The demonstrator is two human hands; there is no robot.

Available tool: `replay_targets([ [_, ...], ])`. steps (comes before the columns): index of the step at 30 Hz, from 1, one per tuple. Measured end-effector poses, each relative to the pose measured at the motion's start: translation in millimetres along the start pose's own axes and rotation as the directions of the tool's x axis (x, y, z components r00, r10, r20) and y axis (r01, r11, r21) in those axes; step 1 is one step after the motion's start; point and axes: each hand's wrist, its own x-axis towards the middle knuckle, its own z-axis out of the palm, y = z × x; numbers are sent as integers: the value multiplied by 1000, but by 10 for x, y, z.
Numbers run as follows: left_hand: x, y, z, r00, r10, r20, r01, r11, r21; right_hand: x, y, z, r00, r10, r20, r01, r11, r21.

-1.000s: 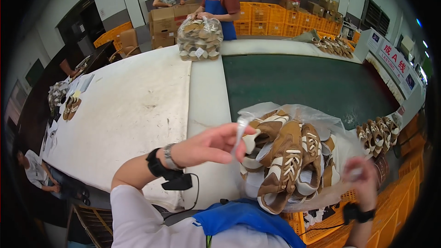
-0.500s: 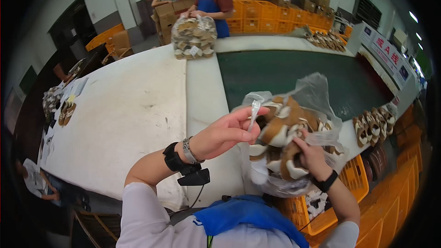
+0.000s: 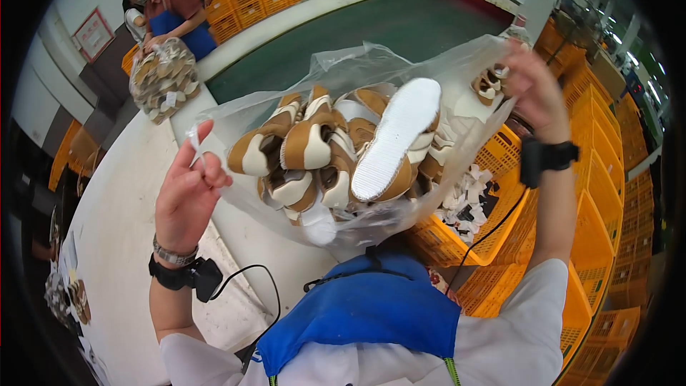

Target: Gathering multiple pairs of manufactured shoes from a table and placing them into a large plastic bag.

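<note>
- I see my left hand raised in front of me, fingers pinched shut on one corner of a clear plastic bag
- My right hand is up at the far side, closed on the opposite edge of the same bag, so the bag hangs stretched between both hands, above the table edge
- The bag is packed with brown-and-white shoes; one white sole faces me, tilted against the plastic
- Below the bag lies the white table, with the green conveyor belt beyond it
- Orange crates stand to my right, one just under the bag holding white scraps
- At the far left end of the table, another person in a blue apron holds a second bag of shoes, well apart from mine
</note>
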Motion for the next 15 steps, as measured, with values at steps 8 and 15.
replay_targets([
  [8,7,25,126,1000,-2,-20,8,956,293,-69,-141,430,969,0,248,-62,968,243],
  [15,40,-133,516,965,39,260,-244,499,832,-264,156,1834,731,241,639,19,928,-371],
])
